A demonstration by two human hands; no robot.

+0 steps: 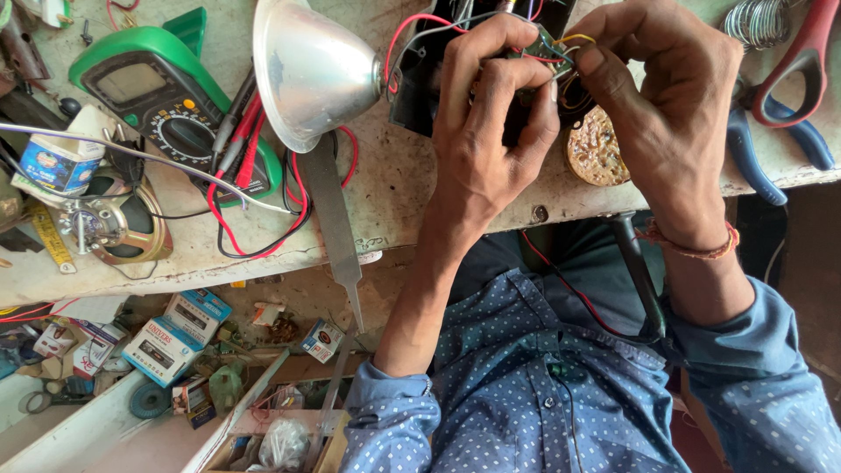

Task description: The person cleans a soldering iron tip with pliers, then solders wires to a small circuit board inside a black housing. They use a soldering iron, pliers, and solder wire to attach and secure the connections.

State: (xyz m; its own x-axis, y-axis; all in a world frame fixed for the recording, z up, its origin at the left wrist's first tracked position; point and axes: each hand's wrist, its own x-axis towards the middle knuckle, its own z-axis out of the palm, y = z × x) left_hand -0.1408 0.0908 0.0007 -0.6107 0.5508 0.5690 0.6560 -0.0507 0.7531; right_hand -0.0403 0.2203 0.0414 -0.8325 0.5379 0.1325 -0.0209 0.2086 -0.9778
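Right now we've got both hands up at the far edge of the workbench (pixel 385 201), close together w/ fingers nearly touching. Our left hand (pixel 491 131) pinches a tiny green circuit board (pixel 545 45), and our right hand (pixel 666 105) has its fingertips on the thin wires (pixel 574 39) at the board's other side. So the board sits btwn our two hands, over a black box (pixel 420 88) w/ red and white wires coming out. Just under our hands lies a round brown disc (pixel 596 151). A shiny metal cone (pixel 311 70) sits to the left, next to a green meter (pixel 166 96) w/ red and black leads, and a long metal file (pixel 337 228) pokes off the table edge. Blue and red pliers (pixel 780 114) rest on the right. We think a hard tug could snap those thin wires, bc they look skinny. Also the board is v. small, so it could slip and drop to the messy floor. The file could get bumped off too.
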